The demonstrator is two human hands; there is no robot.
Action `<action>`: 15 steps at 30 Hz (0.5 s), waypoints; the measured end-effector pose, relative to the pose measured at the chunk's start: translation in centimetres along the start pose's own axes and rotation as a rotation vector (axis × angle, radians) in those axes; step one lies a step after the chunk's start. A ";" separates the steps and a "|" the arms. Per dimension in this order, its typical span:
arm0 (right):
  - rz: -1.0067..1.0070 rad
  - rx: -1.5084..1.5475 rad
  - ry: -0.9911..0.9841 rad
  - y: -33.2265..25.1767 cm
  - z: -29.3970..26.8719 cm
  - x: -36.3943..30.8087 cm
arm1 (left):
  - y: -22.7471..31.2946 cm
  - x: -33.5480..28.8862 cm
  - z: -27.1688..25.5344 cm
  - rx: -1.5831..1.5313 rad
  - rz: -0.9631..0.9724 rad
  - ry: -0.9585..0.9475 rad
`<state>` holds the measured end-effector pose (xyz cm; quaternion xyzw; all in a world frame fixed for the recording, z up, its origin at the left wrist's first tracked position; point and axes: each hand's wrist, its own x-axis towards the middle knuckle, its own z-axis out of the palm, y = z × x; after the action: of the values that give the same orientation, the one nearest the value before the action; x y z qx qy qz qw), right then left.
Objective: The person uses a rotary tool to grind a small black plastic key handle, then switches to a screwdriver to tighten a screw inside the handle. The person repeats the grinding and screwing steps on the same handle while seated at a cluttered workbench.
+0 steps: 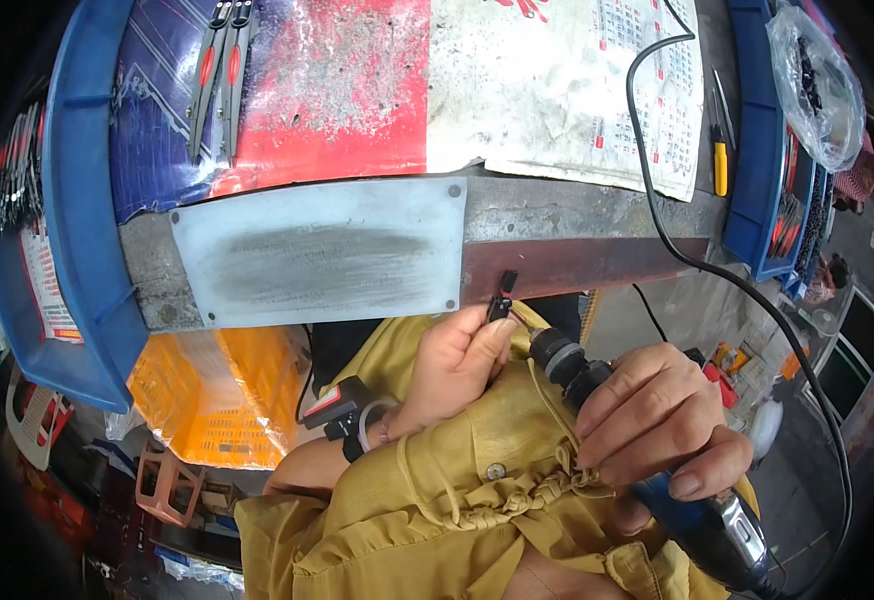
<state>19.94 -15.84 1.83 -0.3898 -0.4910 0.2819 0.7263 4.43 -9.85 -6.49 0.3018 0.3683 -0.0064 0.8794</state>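
Observation:
Between the thumb and fingers of my left hand (462,355) is a small black and red part (502,297), held upright just beyond the bench's near edge. My right hand (657,420) grips a corded electric screwdriver (567,365) with a dark chuck and a blue-black body. Its bit points left at the small part, close to my left fingertips; whether it touches cannot be told. Two drawing compasses (221,80), dark with red inserts, lie side by side at the back left of the bench.
A pale plate (327,215) with a dark worn patch is fixed to the bench edge. Blue trays (72,200) stand left, more blue bins (757,150) right. A yellow-handled tool (721,168) lies back right. The black cord (657,215) loops rightward. Below left is a yellow crate (277,380).

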 end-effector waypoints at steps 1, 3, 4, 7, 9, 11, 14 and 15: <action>-0.003 0.001 0.003 0.0 0.0 0.0 | 0.0 0.0 0.0 0.013 0.011 -0.002; -0.009 -0.006 0.001 0.1 0.1 0.0 | -0.1 0.1 0.1 0.024 0.026 0.001; -0.004 -0.009 0.002 0.1 0.1 0.0 | -0.1 0.1 0.1 0.031 0.036 0.003; 0.003 -0.019 0.005 0.1 0.3 0.0 | 0.0 0.0 0.1 0.031 0.023 0.014; -0.008 -0.023 0.008 0.3 0.5 0.0 | 0.1 -0.1 0.2 0.055 0.010 0.025; -0.020 -0.024 0.022 0.4 0.7 0.0 | 0.2 -0.1 0.1 0.068 -0.003 0.032; -0.020 -0.024 0.039 0.8 0.9 0.1 | 0.3 0.0 0.0 0.076 -0.008 0.029; -0.016 -0.023 0.042 0.8 1.0 0.1 | 0.3 0.0 -0.1 0.086 -0.001 0.025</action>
<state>19.04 -15.00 1.40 -0.3999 -0.4819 0.2622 0.7342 4.44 -9.59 -6.35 0.3390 0.3787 -0.0187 0.8610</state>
